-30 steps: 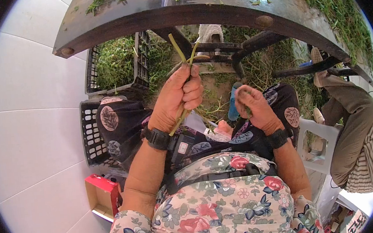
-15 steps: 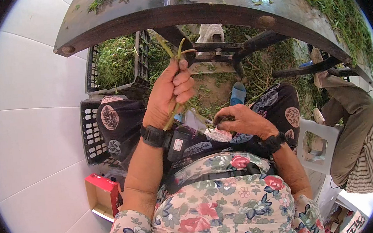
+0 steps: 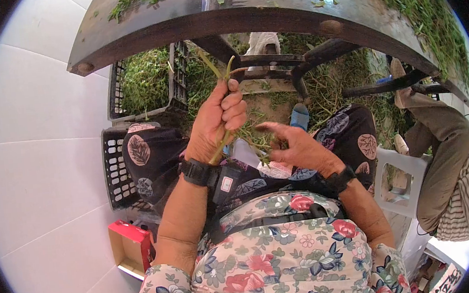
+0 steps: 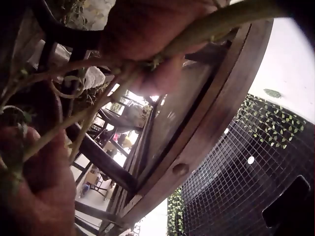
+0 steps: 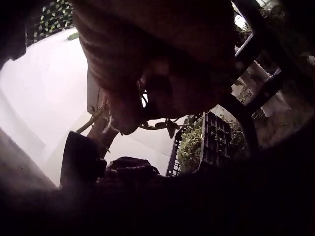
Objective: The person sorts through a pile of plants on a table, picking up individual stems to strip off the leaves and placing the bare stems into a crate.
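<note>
In the head view my left hand (image 3: 215, 117) is raised left of centre, its curled fingers gripping several green stems (image 3: 211, 65). Cut-looking ends stick up above the fist, and other parts run down by the wrist. Lower right of it, my right hand (image 3: 304, 150) has thumb and forefinger parted beside leafy sprigs (image 3: 262, 143) hanging below the left hand. The left wrist view shows a stem (image 4: 59, 127) crossing towards my right hand (image 4: 47, 191). My right hand (image 5: 152, 64) is dark in the right wrist view, with a leafy stem (image 5: 160, 126) below its fingers.
A wooden table (image 3: 268, 21) edge curves above the hands, with greens (image 3: 400, 3) on top. A black crate (image 3: 177, 81) of greens stands at left, an empty-looking crate (image 3: 117, 168) nearer. A red box (image 3: 131, 239), white stool (image 3: 399, 182) and seated person (image 3: 441, 145) flank the lap.
My right hand has come from the right knee leftward to the hanging sprigs, its fingers spreading. My left hand has moved slightly left and down, still holding the stems.
</note>
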Action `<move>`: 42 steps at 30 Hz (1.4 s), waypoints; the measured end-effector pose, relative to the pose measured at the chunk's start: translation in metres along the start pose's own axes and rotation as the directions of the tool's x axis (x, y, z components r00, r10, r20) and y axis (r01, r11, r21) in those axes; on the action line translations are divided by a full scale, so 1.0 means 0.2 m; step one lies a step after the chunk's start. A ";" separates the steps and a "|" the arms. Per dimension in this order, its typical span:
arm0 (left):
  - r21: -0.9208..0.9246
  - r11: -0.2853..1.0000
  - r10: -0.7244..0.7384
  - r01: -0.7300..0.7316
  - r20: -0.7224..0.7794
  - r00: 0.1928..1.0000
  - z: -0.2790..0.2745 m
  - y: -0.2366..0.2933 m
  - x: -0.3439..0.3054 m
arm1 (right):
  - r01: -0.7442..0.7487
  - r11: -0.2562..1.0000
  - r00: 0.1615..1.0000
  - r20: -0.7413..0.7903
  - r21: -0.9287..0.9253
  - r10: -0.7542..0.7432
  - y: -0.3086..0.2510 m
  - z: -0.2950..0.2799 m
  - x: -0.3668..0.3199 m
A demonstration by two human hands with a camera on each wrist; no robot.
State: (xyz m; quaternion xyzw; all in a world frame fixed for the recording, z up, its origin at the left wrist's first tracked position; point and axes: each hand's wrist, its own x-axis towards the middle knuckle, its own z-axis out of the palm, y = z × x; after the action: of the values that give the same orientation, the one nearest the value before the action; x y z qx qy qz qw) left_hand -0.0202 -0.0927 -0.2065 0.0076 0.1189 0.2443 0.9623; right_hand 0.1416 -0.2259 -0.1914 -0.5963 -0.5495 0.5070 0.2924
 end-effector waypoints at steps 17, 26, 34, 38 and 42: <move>-0.006 0.994 0.107 -0.107 -0.012 0.994 -0.03 0.10 -0.02 | 0.184 0.901 0.974 -0.050 -0.394 -0.220 0.25 -0.02 0.00; 0.025 0.983 0.184 -0.183 -0.062 0.981 0.02 0.09 -0.03 | 0.037 0.177 0.930 -0.099 0.983 0.354 0.43 -0.22 -0.06; 0.059 0.990 0.133 -0.126 -0.130 0.983 -0.06 0.07 0.01 | 0.102 0.081 0.910 -0.125 0.992 0.396 0.41 -0.27 -0.07; 0.029 0.990 0.143 -0.141 -0.154 0.978 -0.02 0.06 0.01 | 0.164 0.229 0.854 -0.254 0.960 0.455 0.37 -0.31 -0.11; -0.032 0.990 0.133 -0.135 -0.059 0.989 0.00 0.08 -0.03 | 0.202 0.223 0.868 -0.280 0.954 0.410 0.50 -0.45 -0.15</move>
State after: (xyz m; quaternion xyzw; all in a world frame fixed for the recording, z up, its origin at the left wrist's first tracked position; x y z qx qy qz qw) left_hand -0.0326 -0.0804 -0.2033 -0.0085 0.1408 0.3106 0.9400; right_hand 0.2637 -0.2589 -0.2449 -0.4252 0.0203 0.5897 0.6863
